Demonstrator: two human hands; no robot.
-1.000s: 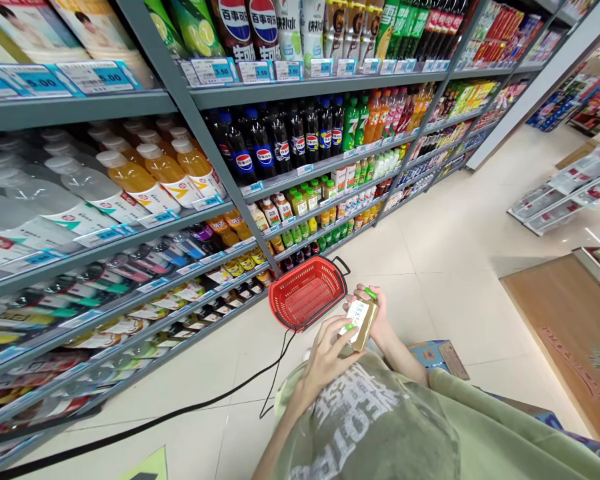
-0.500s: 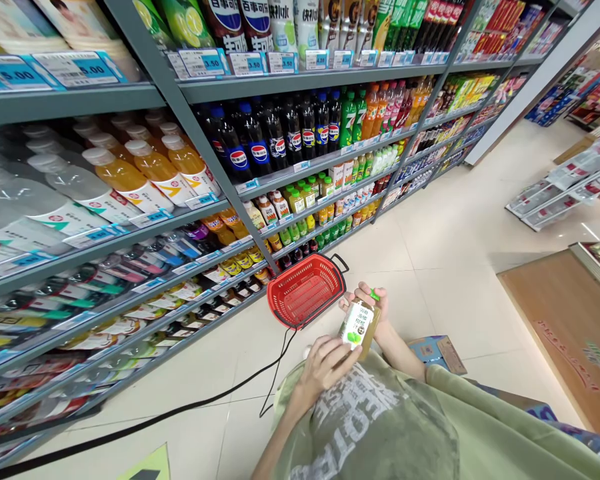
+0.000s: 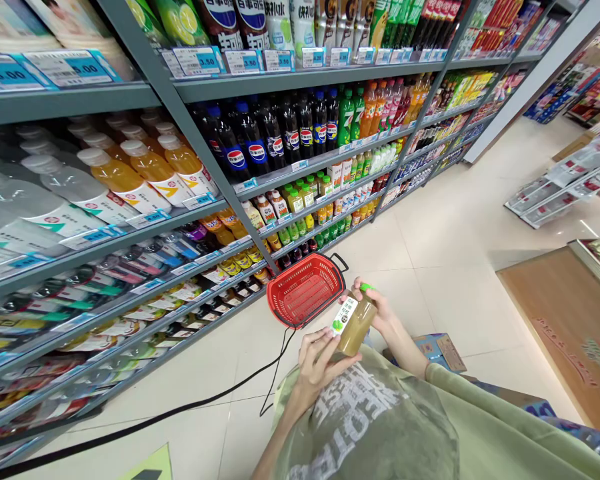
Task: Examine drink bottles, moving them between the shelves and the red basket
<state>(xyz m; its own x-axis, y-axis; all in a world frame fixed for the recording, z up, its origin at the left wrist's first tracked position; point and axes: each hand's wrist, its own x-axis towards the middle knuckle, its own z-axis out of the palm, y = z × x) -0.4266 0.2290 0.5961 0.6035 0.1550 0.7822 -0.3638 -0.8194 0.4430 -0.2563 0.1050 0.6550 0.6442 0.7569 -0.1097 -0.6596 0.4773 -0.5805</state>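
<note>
Between my two hands is a squat bottle point(image 3: 357, 323) of yellowish-green juice with a green cap and a white label. My right hand point(image 3: 375, 303) grips its upper end near the cap. The fingers of my left hand point(image 3: 319, 360) are wrapped against its lower end. The bottle lies tilted, its label turned toward the left. Just beyond my hands, a red shopping basket point(image 3: 307, 290) with black handles rests on the floor beside the shelves, with nothing visible inside.
Shelves point(image 3: 300, 80) of bottled drinks run along the left and ahead. A black cable point(image 3: 180, 407) crosses the floor. Cardboard boxes point(image 3: 443, 352) lie at my right, near a brown display stand point(image 3: 555, 320). A metal rack point(image 3: 565, 187) stands farther off.
The bottle has been turned in my hands, so its label has swung left and more of the juice shows. My left fingers have shifted around its lower end.
</note>
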